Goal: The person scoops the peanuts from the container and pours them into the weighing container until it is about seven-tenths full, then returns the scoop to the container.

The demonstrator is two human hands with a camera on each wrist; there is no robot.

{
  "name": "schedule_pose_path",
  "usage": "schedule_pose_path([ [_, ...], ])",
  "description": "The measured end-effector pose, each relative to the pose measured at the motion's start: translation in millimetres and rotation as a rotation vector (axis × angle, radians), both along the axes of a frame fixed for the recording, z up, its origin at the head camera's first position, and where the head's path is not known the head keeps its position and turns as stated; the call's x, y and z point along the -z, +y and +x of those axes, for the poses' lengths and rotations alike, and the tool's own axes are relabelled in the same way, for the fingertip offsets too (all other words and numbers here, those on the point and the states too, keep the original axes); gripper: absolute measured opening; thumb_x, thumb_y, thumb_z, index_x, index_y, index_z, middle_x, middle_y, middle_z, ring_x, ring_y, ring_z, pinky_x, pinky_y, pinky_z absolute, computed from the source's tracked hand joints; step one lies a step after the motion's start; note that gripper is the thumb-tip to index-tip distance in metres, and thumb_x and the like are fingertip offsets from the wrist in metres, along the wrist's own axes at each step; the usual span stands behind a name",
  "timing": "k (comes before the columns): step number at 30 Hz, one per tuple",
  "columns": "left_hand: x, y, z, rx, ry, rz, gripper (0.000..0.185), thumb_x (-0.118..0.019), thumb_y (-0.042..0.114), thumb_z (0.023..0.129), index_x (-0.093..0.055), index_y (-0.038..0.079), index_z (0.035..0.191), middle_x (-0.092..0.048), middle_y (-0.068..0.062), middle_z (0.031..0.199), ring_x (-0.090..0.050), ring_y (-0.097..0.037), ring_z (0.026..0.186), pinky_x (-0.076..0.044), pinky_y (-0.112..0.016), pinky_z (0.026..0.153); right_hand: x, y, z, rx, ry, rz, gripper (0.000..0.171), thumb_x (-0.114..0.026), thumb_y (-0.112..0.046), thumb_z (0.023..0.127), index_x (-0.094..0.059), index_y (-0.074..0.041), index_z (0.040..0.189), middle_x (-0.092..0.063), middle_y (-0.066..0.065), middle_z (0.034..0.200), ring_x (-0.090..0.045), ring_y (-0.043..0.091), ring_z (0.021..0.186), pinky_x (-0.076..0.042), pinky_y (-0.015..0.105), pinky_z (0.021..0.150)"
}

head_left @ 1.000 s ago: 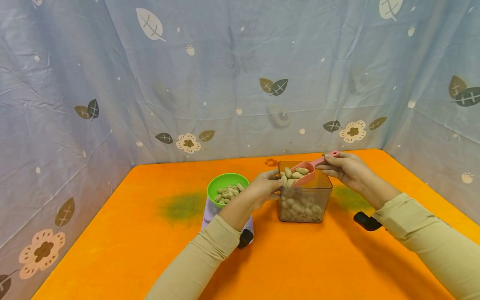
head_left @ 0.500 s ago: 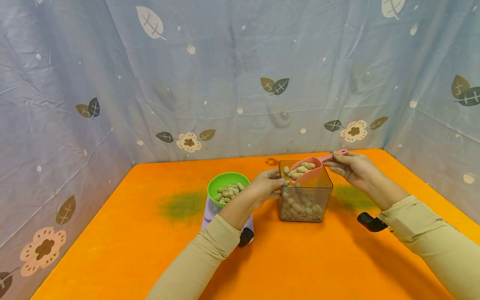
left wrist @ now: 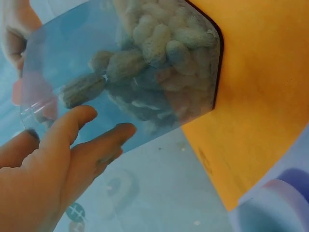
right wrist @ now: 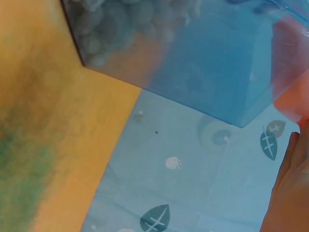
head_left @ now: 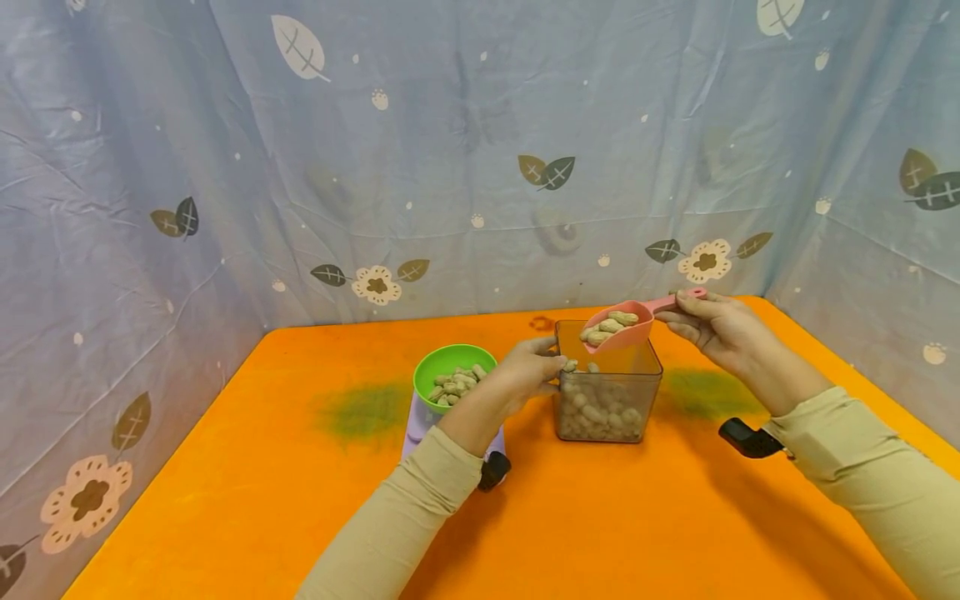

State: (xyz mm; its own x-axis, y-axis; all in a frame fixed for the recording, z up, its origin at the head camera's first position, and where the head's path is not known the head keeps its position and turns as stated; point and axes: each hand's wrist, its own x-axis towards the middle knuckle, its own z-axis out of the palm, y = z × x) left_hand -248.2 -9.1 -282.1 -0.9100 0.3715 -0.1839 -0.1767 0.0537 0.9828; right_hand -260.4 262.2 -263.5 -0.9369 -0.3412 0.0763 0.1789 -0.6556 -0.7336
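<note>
In the head view my right hand (head_left: 723,333) pinches the handle of a pink scoop (head_left: 637,329). Several unshelled peanuts (head_left: 611,327) lie in the scoop, which is over the clear, smoky-tinted container (head_left: 611,408). More peanuts fill the container's lower part. My left hand (head_left: 525,375) touches the container's left side near the rim; in the left wrist view its fingers (left wrist: 106,142) lie fairly straight against the wall. Behind my left forearm, a green bowl (head_left: 435,371) with peanuts sits on a lilac scale (head_left: 415,433), partly hidden.
An orange cloth (head_left: 300,500) with green patches covers the table. A patterned light-blue curtain (head_left: 480,150) closes off the back and both sides. Black camera mounts (head_left: 750,437) stick out under my wrists.
My right hand has raised the scoop and drawn it back up and right, from inside the container to above its rim. A few peanuts have dropped off its lip. My left hand stays put.
</note>
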Motion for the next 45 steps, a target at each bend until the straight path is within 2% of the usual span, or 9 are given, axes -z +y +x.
schedule_pose_path([
  [6, -0.9, -8.5, 1.7, -0.009, 0.01, 0.03, 0.055, -0.047, 0.002, 0.101, -0.024, -0.003, 0.152, -0.025, -0.027, 0.153, -0.036, -0.041, 0.136, -0.043, -0.045, 0.106, -6.4, -5.1, 0.5, -0.013, 0.011, -0.014, 0.027, -0.042, 0.0, 0.101, -0.066, 0.008, 0.094, -0.07, 0.022, 0.091, -0.072, 0.029, 0.083, -0.059, 0.031, 0.076],
  [14, -11.6, -38.2, 8.7, -0.06, 0.079, 0.041, 0.055, -0.045, 0.002, 0.102, -0.024, -0.001, 0.152, -0.027, -0.024, 0.154, -0.036, -0.04, 0.136, -0.041, -0.045, 0.108, -15.1, -17.9, 0.9, -0.012, -0.018, -0.04, 0.027, -0.043, 0.001, 0.1, -0.068, 0.009, 0.093, -0.07, 0.022, 0.09, -0.072, 0.03, 0.083, -0.06, 0.032, 0.075],
  [18, -16.1, -56.4, 13.0, -0.081, 0.12, 0.019, 0.056, -0.046, 0.002, 0.102, -0.023, -0.002, 0.152, -0.028, -0.023, 0.154, -0.035, -0.04, 0.136, -0.039, -0.045, 0.109, -19.5, -26.7, 0.3, -0.01, -0.018, -0.039, 0.028, -0.043, 0.001, 0.1, -0.069, 0.009, 0.092, -0.07, 0.022, 0.089, -0.072, 0.03, 0.082, -0.06, 0.032, 0.074],
  [25, -18.8, -85.3, 16.5, -0.17, 0.148, -0.038, 0.056, -0.048, 0.004, 0.101, -0.026, 0.0, 0.152, -0.031, -0.021, 0.153, -0.035, -0.037, 0.137, -0.038, -0.045, 0.109, -25.9, -43.6, -0.8, 0.007, -0.041, -0.03, 0.025, -0.044, 0.0, 0.1, -0.066, 0.008, 0.092, -0.069, 0.021, 0.088, -0.072, 0.03, 0.08, -0.06, 0.031, 0.073],
  [28, -20.5, -96.5, 17.7, -0.193, 0.163, -0.041, 0.056, -0.048, 0.002, 0.101, -0.025, -0.001, 0.152, -0.03, -0.022, 0.153, -0.034, -0.037, 0.138, -0.037, -0.046, 0.111, -26.8, -51.3, -2.1, -0.001, -0.04, -0.016, 0.022, -0.045, 0.0, 0.1, -0.065, 0.008, 0.093, -0.069, 0.021, 0.087, -0.072, 0.029, 0.079, -0.06, 0.029, 0.072],
  [34, -25.7, -117.2, 23.6, -0.236, 0.187, -0.106, 0.057, -0.048, 0.004, 0.101, -0.024, 0.002, 0.153, -0.03, -0.018, 0.155, -0.031, -0.034, 0.14, -0.031, -0.046, 0.114, -26.6, -67.1, -3.1, -0.002, -0.067, 0.0, 0.025, -0.045, 0.0, 0.1, -0.065, 0.007, 0.089, -0.07, 0.021, 0.084, -0.072, 0.027, 0.077, -0.06, 0.027, 0.069],
  [40, -21.1, -136.7, 26.8, -0.283, 0.242, -0.172, 0.058, -0.047, 0.003, 0.101, -0.022, 0.0, 0.153, -0.026, -0.019, 0.156, -0.023, -0.036, 0.143, -0.021, -0.046, 0.118, -26.5, -82.2, -3.7, 0.012, -0.059, 0.038, 0.025, -0.045, -0.001, 0.1, -0.066, 0.005, 0.087, -0.07, 0.02, 0.083, -0.072, 0.024, 0.076, -0.059, 0.025, 0.066],
  [45, -10.7, -148.5, 23.9, -0.308, 0.225, -0.252, 0.06, -0.048, 0.003, 0.1, -0.019, -0.002, 0.153, -0.021, -0.022, 0.157, -0.019, -0.039, 0.143, -0.019, -0.049, 0.118, -25.7, -96.6, -3.6, 0.007, -0.066, 0.08, 0.024, -0.046, -0.001, 0.1, -0.065, 0.005, 0.087, -0.071, 0.019, 0.083, -0.072, 0.023, 0.076, -0.059, 0.024, 0.066],
])
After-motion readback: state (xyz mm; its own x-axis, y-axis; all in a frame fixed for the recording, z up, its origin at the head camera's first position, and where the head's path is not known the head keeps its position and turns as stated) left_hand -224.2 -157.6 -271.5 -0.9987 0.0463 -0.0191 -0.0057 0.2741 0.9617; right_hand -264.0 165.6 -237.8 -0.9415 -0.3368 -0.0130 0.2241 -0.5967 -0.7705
